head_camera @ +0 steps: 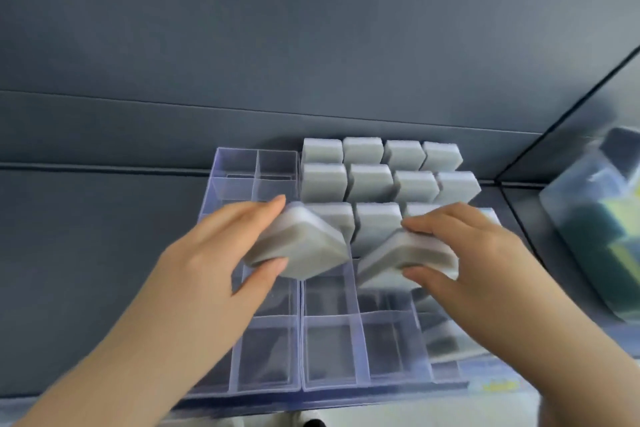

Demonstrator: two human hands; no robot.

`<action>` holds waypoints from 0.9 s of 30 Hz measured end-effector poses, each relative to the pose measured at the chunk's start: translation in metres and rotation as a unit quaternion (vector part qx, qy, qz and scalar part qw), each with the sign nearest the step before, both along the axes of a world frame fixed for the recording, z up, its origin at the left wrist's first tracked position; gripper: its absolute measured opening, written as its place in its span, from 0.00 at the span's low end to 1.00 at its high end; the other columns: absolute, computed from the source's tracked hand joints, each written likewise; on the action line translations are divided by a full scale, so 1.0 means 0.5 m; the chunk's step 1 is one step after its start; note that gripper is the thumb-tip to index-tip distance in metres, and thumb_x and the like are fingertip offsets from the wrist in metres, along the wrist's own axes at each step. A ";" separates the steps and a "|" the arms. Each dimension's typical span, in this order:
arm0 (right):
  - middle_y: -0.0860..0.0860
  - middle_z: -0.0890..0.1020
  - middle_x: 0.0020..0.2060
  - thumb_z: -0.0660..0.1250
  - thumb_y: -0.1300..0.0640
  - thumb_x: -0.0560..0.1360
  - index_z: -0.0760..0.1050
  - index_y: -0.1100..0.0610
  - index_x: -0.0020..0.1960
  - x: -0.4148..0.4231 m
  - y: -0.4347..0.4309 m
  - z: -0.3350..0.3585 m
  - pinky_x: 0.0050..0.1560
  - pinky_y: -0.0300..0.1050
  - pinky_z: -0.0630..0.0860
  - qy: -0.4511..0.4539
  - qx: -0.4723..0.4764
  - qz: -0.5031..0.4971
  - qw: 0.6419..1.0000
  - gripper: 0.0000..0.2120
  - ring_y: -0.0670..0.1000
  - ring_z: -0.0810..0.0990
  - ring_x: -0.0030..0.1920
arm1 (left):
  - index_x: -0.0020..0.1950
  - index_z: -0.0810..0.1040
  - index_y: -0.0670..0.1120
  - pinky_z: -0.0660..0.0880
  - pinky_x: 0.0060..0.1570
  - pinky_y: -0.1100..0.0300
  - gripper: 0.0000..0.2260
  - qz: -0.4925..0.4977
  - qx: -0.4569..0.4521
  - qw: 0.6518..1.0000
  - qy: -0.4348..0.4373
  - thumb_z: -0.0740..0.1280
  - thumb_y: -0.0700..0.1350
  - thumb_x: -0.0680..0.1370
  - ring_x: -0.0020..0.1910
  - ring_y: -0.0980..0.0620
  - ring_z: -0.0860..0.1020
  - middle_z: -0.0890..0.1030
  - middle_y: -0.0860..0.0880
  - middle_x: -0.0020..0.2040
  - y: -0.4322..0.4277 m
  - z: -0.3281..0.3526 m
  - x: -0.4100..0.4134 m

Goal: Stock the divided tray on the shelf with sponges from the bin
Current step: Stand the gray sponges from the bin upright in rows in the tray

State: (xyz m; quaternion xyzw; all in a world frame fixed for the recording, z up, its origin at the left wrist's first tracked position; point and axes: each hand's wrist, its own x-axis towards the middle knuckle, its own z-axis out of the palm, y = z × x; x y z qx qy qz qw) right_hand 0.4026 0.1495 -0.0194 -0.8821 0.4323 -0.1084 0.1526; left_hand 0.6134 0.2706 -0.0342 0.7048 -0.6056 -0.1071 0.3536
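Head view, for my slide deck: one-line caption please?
Left hand and right hand each lower a grey sponge into the half-filled divided tray.

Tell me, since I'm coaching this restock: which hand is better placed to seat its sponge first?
Probably the right hand: its sponge hangs over empty cells just before the filled rows in the divided tray. The left hand holds its sponge tilted over a divider.
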 end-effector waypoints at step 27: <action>0.41 0.69 0.59 0.65 0.51 0.74 0.66 0.45 0.64 0.011 -0.023 -0.079 0.48 0.39 0.69 0.087 0.020 0.102 0.991 0.19 0.45 0.69 0.57 | 0.63 0.76 0.50 0.70 0.45 0.63 0.24 -0.020 0.036 0.992 -0.117 0.74 0.43 0.68 0.52 0.58 0.71 0.77 0.58 0.56 -0.029 -0.021 -0.040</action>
